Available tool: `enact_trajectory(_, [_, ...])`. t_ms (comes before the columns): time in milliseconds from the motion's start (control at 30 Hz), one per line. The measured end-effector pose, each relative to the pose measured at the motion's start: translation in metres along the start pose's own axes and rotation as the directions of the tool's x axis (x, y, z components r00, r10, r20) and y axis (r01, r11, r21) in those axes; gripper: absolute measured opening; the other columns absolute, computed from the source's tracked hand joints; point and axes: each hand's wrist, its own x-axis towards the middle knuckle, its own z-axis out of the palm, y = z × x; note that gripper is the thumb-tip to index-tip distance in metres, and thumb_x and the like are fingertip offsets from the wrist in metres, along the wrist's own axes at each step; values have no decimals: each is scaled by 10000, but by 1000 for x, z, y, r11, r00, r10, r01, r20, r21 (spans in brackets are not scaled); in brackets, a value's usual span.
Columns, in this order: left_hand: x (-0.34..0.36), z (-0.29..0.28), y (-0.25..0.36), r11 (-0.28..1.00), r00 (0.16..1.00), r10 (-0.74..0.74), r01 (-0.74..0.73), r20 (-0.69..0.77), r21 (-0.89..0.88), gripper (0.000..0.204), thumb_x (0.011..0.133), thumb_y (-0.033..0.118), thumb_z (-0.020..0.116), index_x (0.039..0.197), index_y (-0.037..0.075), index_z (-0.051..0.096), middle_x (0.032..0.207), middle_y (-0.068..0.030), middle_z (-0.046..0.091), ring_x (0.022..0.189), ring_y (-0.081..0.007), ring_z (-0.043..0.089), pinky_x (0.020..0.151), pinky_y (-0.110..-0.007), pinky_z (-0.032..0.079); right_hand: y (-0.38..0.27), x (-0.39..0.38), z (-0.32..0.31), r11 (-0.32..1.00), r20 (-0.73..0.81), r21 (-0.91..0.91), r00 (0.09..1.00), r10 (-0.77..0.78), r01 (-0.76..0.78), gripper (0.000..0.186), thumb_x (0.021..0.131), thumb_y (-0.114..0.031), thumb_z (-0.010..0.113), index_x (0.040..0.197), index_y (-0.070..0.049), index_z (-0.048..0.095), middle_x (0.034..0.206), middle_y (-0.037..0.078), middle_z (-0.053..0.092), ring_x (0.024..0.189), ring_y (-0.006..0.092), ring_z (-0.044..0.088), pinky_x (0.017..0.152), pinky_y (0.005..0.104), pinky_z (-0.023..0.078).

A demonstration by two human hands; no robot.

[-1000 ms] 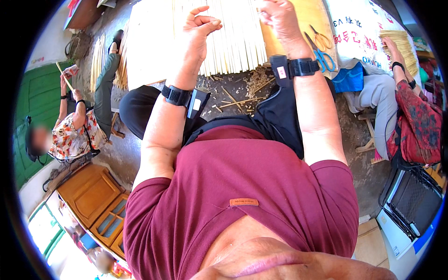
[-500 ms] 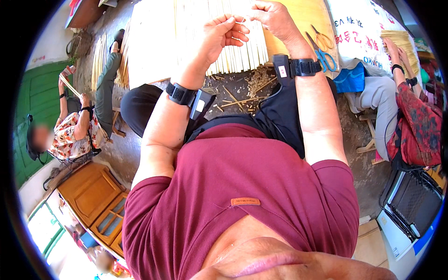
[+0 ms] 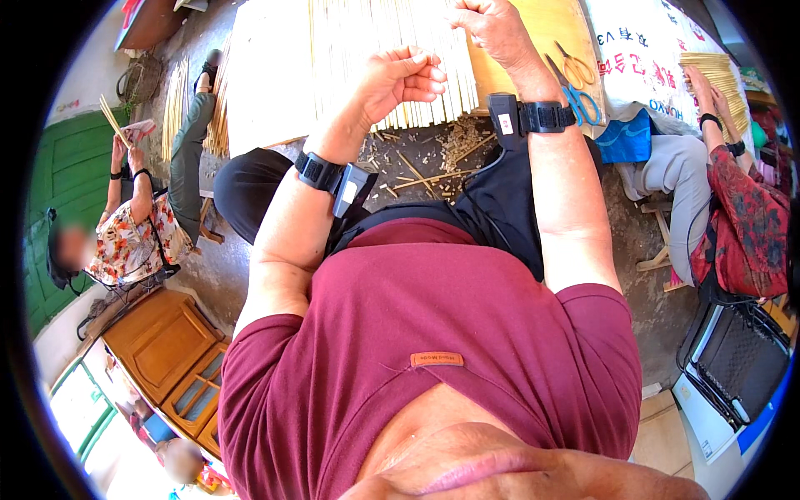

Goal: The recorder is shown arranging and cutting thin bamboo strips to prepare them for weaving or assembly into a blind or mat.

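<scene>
Over a row of pale, thin sticks [image 3: 457,87] laid side by side on the table, my left hand [image 3: 398,82] is closed, thumb against the curled index finger. Farther off and to the right, my right hand [image 3: 493,32] is also closed in a pinch, near the right end of the row. Whatever either pinch holds is too fine to make out. The hands are apart. Beside my right wrist lie scissors with blue handles [image 3: 586,108] and scissors with yellow handles [image 3: 577,72], on the wooden tabletop [image 3: 537,17].
Stick scraps [image 3: 429,179] litter the floor between my knees. At left, a seated person [image 3: 137,212] holds a few sticks near a standing bundle [image 3: 175,108]. Another person [image 3: 737,217] at right touches sticks [image 3: 717,71] on a white printed sheet [image 3: 629,50]. A wooden cabinet [image 3: 162,333] stands lower left.
My left hand has moved slightly nearer to me, and its fingers have curled in. My right hand has shifted a little, widening the gap. The person at left has raised the sticks.
</scene>
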Motion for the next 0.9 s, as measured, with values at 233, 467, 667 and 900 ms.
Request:
enact_trajectory(233, [-1, -3, 2, 1000, 999, 18, -18, -30, -2, 157, 926, 158, 558, 924, 10, 611, 815, -127, 680, 695, -195, 686, 610, -291, 583, 8, 9, -3, 999, 13, -41, 1000, -8, 8, 172, 789, -156, 617, 695, -13, 629, 608, -19, 569, 592, 56, 499, 525, 243, 400])
enact_trajectory(467, [-4, 0, -9, 1000, 988, -21, 19, -150, -10, 125, 874, 177, 612, 834, 59, 622, 728, -70, 651, 574, -135, 617, 525, -275, 544, 10, -3, -12, 999, -34, -8, 998, 51, -51, 223, 839, -155, 610, 655, -54, 538, 599, -87, 426, 565, 14, 375, 502, 214, 298])
enact_trajectory(667, [6, -10, -2, 947, 888, 271, -178, -371, 267, 251, 965, 226, 494, 1067, 43, 632, 1063, -90, 650, 892, -160, 629, 751, -314, 541, 8, 5, 5, 999, 66, 0, 997, -50, 51, 190, 845, -187, 609, 700, -66, 611, 613, -81, 486, 560, 8, 399, 491, 200, 296])
enact_trajectory(900, [19, -1, -6, 971, 970, 232, -235, -72, -32, 335, 991, 211, 423, 1256, 31, 519, 1199, -147, 596, 1156, -287, 556, 935, -406, 486, 9, 5, 4, 999, 89, 17, 995, -37, 35, 201, 836, -209, 617, 731, -39, 639, 607, -42, 533, 569, 33, 452, 518, 221, 352])
